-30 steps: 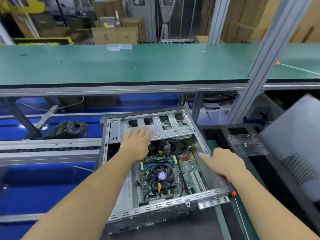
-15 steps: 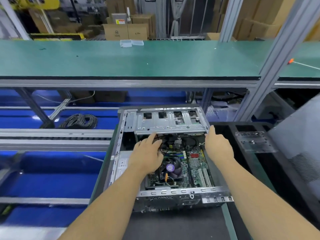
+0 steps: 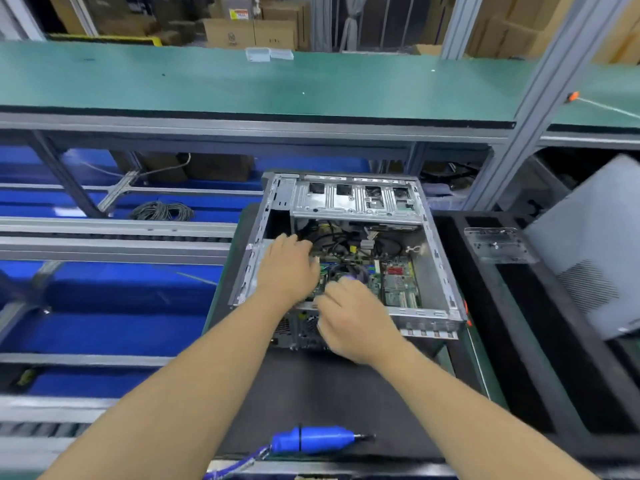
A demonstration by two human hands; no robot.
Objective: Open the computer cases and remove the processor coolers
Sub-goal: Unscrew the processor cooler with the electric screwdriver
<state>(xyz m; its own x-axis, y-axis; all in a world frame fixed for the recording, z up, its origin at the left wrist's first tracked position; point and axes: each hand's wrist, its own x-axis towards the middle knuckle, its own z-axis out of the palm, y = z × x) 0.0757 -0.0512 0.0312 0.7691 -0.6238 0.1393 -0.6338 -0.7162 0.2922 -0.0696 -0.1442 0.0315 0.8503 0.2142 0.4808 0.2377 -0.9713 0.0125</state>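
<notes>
An open grey computer case [image 3: 440, 271] lies on its side on a black mat [image 3: 311, 393], with its drive cage [image 3: 356, 199] at the far end. The processor cooler [image 3: 349, 270], a black fan with a purple sticker, sits on the green motherboard [image 3: 398, 289] and is mostly covered by my hands. My left hand [image 3: 287, 271] lies over the board left of the cooler, fingers stretched towards the black cables. My right hand [image 3: 353, 317] reaches over the case's near wall, its fingers curled at the cooler's near edge. What they touch is hidden.
A blue electric screwdriver [image 3: 311, 439] lies on the mat near me. A grey side panel [image 3: 588, 244] leans at the right, beside a clear plate [image 3: 495, 244] on a black tray [image 3: 519, 341]. A green shelf [image 3: 242, 81] runs above; a cable coil [image 3: 162, 211] lies left.
My right hand has moved from the case's right wall to the cooler's near edge. My left hand has stayed by the cooler. The view has tilted down, and the screwdriver now shows.
</notes>
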